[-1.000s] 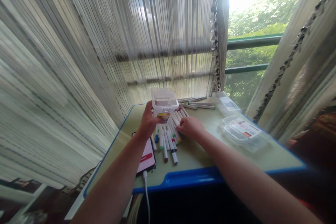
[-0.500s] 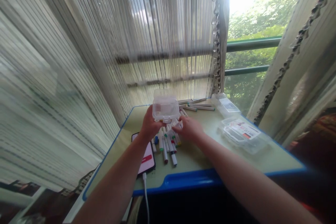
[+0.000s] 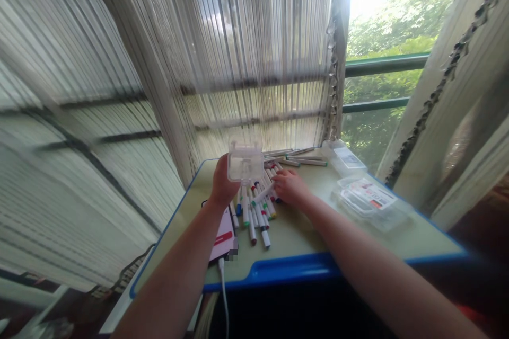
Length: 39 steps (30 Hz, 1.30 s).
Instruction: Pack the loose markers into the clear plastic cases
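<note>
My left hand (image 3: 223,184) is wrapped round the side of a clear plastic box (image 3: 245,165), held up tilted above the table's middle. The box looks see-through, with no markers visible inside. My right hand (image 3: 291,186) is low over a heap of white markers (image 3: 254,217) with coloured ends. Its fingers are curled in at the end of one white marker (image 3: 263,194) with a green end, which slants across the heap. The fingertips are partly hidden. A phone (image 3: 222,233) with a lit screen lies beside the heap, partly behind my left forearm.
More markers (image 3: 306,162) lie at the back of the blue-edged table (image 3: 314,238). Two clear plastic cases (image 3: 345,159) with labels are at the right, the nearer case (image 3: 369,200) having a handle. A white cable (image 3: 224,291) runs from the phone over the front edge. Striped curtains (image 3: 254,53) hang behind.
My right hand has moved slightly right, away from the box to the marker heap. The box in my left hand has shifted slightly left and turned, uncovering more markers.
</note>
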{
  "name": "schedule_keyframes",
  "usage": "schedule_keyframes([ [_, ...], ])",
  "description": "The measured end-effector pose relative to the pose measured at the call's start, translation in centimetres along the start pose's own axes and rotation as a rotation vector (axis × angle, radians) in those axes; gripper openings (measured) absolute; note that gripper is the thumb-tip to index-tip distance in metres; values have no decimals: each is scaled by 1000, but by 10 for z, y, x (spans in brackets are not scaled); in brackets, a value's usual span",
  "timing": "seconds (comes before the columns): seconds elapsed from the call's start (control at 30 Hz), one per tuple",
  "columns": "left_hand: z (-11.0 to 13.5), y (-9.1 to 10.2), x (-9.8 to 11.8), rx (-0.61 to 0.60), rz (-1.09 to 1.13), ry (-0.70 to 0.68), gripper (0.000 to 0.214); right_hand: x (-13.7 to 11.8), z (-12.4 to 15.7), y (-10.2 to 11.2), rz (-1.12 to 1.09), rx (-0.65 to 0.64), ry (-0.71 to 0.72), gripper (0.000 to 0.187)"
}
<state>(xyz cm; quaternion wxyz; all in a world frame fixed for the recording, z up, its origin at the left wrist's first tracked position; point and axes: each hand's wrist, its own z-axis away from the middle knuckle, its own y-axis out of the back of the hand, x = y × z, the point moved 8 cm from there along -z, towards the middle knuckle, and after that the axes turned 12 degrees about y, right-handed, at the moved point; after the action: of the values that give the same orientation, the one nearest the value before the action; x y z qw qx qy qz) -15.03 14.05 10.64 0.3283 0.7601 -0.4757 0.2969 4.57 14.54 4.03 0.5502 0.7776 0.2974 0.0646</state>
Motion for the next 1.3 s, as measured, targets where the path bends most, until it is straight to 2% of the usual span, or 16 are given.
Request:
schedule_keyframes([
  [0.23, 0, 0, 5, -5, -44, -59, 52, 4, 2, 2, 2, 11, -31, 29],
  [0.33, -1, 1, 3, 17, -49, -43, 50, 5, 0, 5, -17, 60, -40, 27],
  [0.47, -2, 2, 1, 15, -41, -18, 47, 3, 1, 22, -66, 239, -7, 25],
  [0.6, -5, 5, -1, 21, -87, -66, 48, 14, 13, 47, -160, 437, -125, 23],
  [0.67, -8, 8, -4, 29, -112, -100, 46, 19, 20, 58, -277, 547, -173, 27],
  [0.77, -11, 11, -10, 51, -186, -134, 47, 20, 30, 72, -512, 717, -162, 34],
  [0.87, -12, 14, -14, 111, -285, -173, 48, 10, 41, 88, -543, 906, -59, 30],
  [1.0, -11, 17, -21, 202, -421, -148, 50, -23, 64, 109, -219, 1101, 186, 12],
  [1.13, -13, 17, -23, 165, -474, -112, 54, -42, 75, 109, -78, 1125, 342, 3],
  [1.3, -15, 15, -25, 59, -359, -123, 41, -54, 72, 104, -111, 1095, 519, 10],
])
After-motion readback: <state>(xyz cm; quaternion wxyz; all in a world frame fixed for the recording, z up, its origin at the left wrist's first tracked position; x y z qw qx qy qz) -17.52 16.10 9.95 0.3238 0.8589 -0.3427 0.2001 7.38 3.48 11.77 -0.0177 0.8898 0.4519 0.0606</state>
